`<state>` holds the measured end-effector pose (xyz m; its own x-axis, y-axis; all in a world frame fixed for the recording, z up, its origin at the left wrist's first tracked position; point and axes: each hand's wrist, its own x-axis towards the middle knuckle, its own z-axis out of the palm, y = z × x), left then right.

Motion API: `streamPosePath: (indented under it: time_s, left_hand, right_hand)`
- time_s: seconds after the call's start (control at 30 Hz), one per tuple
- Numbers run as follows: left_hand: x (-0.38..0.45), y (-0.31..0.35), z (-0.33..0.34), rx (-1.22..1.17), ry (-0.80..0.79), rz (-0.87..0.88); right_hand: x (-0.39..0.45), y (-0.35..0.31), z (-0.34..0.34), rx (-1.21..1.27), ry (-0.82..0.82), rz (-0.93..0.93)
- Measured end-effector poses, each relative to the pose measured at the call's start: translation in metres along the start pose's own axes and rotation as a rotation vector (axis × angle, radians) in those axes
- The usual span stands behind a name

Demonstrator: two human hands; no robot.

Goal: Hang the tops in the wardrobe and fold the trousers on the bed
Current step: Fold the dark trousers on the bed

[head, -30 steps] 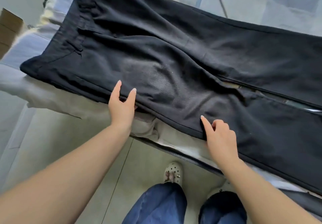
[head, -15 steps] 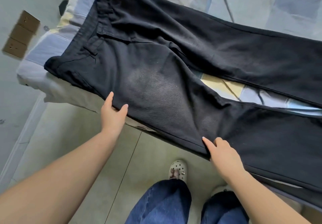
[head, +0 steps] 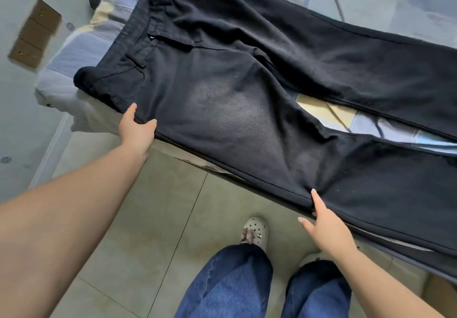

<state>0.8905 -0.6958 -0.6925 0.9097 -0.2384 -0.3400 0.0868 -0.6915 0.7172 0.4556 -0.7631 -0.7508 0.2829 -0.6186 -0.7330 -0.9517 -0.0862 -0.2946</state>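
Black trousers (head: 247,100) lie spread on the bed (head: 81,52), waistband toward the bed's left end, both legs running off to the right w/ a wedge of striped bedding showing between them. Near leg's outer seam hangs at the bed edge. Left hand (head: 137,130) grips that near edge just below the waistband: thumb and forefinger show on top of the cloth, other fingers hidden, presumably under. Right hand (head: 326,228) is at the same edge approx. at knee level; forefinger lies straight along the seam, thumb out to the side and clear of the cloth, so fingers read as extended, touching rather than pinching. Assessment: step in hand is the trouser fold, still at the lay-out/first-grasp stage; no fold made yet. No tops or wardrobe in view. Next move prob. calls for a firm hold w/ both hands on the near leg, then carrying it over onto the far leg, seams matched and crotch smoothed.
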Motion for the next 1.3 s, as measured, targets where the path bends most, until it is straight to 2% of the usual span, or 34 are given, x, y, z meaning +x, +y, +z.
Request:
streamPosePath:
  time_s: [0.27, 0.37, 0.47, 0.57, 0.63, 0.77, 0.87, 0.93, 1.1, 1.2, 1.3]
  left_hand:
    - [0.015, 0.004, -0.005, 0.009, -0.01, -0.006]
    - [0.019, 0.011, -0.001, 0.01, 0.048, 0.001]
    - [0.019, 0.02, 0.004, 0.052, 0.145, 0.03]
    - [0.019, 0.027, 0.008, -0.012, 0.105, -0.014]
    - [0.018, 0.033, 0.007, -0.049, 0.085, -0.054]
    - [0.018, 0.043, 0.006, -0.04, 0.048, -0.061]
    - [0.022, 0.049, 0.005, -0.042, 0.019, -0.087]
    - [0.025, 0.056, 0.005, -0.073, 0.058, -0.118]
    - [0.014, 0.088, 0.006, -0.02, 0.285, -0.036]
    - [0.014, 0.119, 0.008, -0.033, 0.22, -0.033]
    - [0.024, 0.159, 0.011, -0.077, 0.158, 0.019]
  right_hand:
    - [0.002, 0.005, -0.004, 0.111, -0.014, 0.049]
    - [0.0, 0.013, -0.004, 0.259, 0.026, 0.125]
    - [0.002, 0.02, -0.009, 0.543, 0.174, 0.248]
    - [0.002, 0.019, -0.015, 1.11, 0.275, 0.392]
    - [0.002, 0.016, -0.02, 1.437, 0.292, 0.508]
    - [0.008, 0.006, -0.031, 1.645, 0.186, 0.702]
    - [0.013, -0.012, -0.039, 1.687, 0.029, 0.637]
    - [0.017, -0.023, -0.044, 1.602, -0.029, 0.551]
    - [0.016, -0.043, -0.068, 1.384, 0.275, 0.379]
    - [0.011, -0.043, -0.096, 1.315, 0.379, 0.318]
    - [0.017, -0.038, -0.13, 1.114, 0.39, 0.197]
